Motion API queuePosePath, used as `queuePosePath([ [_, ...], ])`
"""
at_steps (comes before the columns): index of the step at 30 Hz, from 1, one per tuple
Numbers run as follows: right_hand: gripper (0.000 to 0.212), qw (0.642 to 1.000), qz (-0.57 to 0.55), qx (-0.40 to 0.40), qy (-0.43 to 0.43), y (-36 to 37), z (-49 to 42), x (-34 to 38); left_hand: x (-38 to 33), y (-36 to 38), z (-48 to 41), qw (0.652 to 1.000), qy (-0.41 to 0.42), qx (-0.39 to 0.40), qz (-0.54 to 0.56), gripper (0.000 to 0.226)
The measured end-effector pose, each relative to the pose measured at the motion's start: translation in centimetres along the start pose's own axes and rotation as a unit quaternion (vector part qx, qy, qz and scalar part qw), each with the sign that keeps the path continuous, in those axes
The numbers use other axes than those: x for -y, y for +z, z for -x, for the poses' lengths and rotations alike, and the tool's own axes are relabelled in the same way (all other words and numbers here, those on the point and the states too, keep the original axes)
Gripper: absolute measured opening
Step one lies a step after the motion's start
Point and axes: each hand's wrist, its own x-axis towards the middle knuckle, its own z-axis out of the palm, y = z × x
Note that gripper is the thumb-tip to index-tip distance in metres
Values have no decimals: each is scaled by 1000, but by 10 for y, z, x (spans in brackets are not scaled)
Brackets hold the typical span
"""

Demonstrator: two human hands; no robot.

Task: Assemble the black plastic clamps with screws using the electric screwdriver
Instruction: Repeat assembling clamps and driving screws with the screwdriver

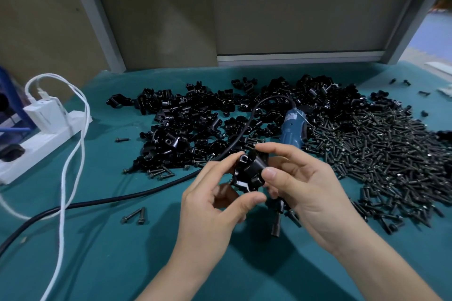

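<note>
I hold one black clamp (249,173) above the tabletop (117,256): left grip (215,199) pinches its left side between thumb and forefinger, right grip (307,190) pinches its right. I cannot tell its long axis. Beyond, the electric screwdriver (293,127) lies near-to-far between the clamp pile (190,124) and screw pile (381,154).

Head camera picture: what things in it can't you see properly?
All in the head view:
- Black clamp: partly covered by the left hand and right hand holding it.
- Electric screwdriver: label print too small to read.
- Power strip: cut off by the left edge.
</note>
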Motion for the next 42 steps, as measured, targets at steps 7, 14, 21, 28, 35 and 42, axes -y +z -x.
queuePosePath([
  [7, 37, 999, 27, 8, -34, -1, 0, 3, 2, -3, -2, 998, -25, 2, 51, 59],
  [14, 28, 997, 57, 22, -37, -2, 0, 9, 2, -2, -3, 999, -16, 26, 36, 65],
  [21, 26, 995, 90, 19, -48, 1, 1, 6, 3, -1, -5, 994, -25, 26, 102, 50],
  [28, 33, 993, 105, 2, -57, 4, 1, 3, 2, 1, -4, 990, -66, 28, 125, 43],
  [35, 29, 990, 123, -28, -55, 3, 2, 3, -1, 1, -3, 985, -113, 25, 129, 41],
  [42, 20, 983, 163, -56, -67, -11, -5, 8, 0, 6, -6, 945, -208, -30, 251, 40],
])
